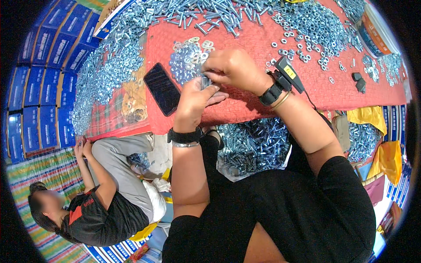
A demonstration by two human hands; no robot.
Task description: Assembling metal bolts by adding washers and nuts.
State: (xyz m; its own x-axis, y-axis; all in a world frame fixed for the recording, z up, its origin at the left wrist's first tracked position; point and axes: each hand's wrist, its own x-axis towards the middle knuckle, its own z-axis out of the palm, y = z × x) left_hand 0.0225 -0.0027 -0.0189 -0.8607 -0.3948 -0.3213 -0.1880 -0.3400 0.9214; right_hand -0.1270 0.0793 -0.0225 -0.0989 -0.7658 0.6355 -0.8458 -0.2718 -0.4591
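Observation:
My left hand (193, 100) is closed over the red cloth, thumb and fingers around a small shiny metal part (205, 82) whose exact kind is hard to make out. Close above it is my right hand (234, 69), its fingers drawn together beside that part; whatever they pinch is hidden. Just beyond both hands lies a loose heap of flat washers (186, 59). A black phone (162, 89) rests on the cloth to the left of my left hand.
Bolts (215, 15) lie piled at the far side, with nuts (309, 26) to their right. A white bucket (378, 33) stands at the far right. More bolts (254, 142) fill a container below the table edge. Another person (105, 197) sits at left, near stacked blue boxes (48, 83).

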